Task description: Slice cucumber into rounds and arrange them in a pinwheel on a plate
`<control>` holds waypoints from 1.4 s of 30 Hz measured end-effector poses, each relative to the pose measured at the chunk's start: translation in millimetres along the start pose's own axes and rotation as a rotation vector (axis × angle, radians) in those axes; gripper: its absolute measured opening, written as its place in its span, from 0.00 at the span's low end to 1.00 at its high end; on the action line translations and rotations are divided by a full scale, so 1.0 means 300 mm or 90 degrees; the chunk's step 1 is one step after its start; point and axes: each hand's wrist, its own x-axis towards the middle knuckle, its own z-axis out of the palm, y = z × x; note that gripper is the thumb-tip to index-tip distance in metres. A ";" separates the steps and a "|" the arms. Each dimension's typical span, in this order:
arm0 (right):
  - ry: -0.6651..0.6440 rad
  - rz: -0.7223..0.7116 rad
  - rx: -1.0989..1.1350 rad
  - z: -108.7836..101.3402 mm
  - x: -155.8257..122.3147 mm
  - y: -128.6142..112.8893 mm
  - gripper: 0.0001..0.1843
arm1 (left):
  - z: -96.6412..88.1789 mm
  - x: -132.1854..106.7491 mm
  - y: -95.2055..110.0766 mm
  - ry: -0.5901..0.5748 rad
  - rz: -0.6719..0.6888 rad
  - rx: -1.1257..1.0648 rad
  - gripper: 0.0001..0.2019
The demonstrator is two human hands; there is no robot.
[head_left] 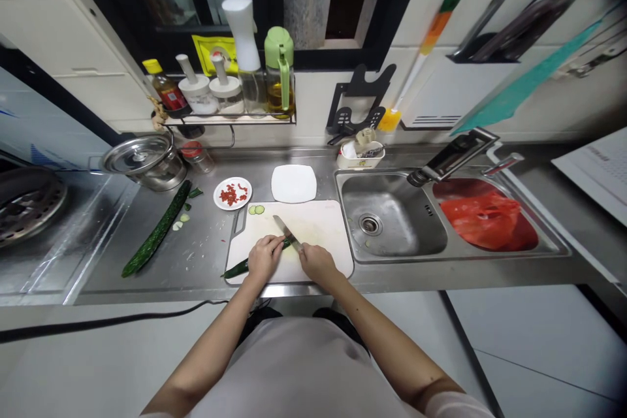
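My left hand (264,256) is closed over a dark green cucumber (237,269) that lies slantwise on a white cutting board (323,222). In my right hand (317,264) is a knife (283,225), its blade across the cucumber's end just beside my left fingertips. My hands hide part of the cucumber and the knife's handle. Two or so pale cucumber slices (256,209) lie at the board's upper left. Behind the board stand a white square plate (294,183) and a round plate (220,201) holding small red pieces (234,194).
Left of the board lie a whole cucumber (157,232) and small scraps (177,225). A lidded steel pot (151,163) is behind them. At right is a sink (396,228) with a faucet (455,155) and a red bag (482,219). Bottles fill the wall shelf (230,119).
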 end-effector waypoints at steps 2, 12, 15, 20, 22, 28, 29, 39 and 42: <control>-0.002 0.004 -0.002 0.000 -0.001 -0.002 0.17 | -0.002 0.001 0.002 0.001 0.003 0.003 0.14; -0.003 0.007 0.003 0.005 -0.007 -0.008 0.17 | -0.008 -0.002 0.009 0.004 0.005 0.016 0.15; -0.010 0.002 0.001 0.007 -0.003 -0.012 0.17 | -0.002 -0.003 0.005 0.011 0.011 0.019 0.15; 0.000 -0.009 0.002 0.016 0.012 -0.019 0.16 | 0.000 -0.001 0.001 0.017 0.032 0.021 0.15; 0.005 -0.012 0.002 0.019 0.017 -0.022 0.16 | -0.002 -0.002 0.002 0.020 0.038 0.022 0.15; -0.015 -0.008 0.000 0.024 -0.003 -0.022 0.16 | 0.002 -0.008 0.004 0.021 0.032 0.030 0.15; -0.025 -0.001 0.000 0.024 -0.012 -0.020 0.16 | 0.004 -0.008 0.004 0.019 0.031 0.029 0.15; -0.033 -0.002 -0.012 0.026 -0.042 -0.006 0.15 | 0.008 -0.005 0.003 0.010 0.023 0.031 0.14; -0.015 -0.012 -0.007 0.032 -0.009 -0.018 0.15 | 0.004 -0.005 0.005 0.010 0.024 0.034 0.14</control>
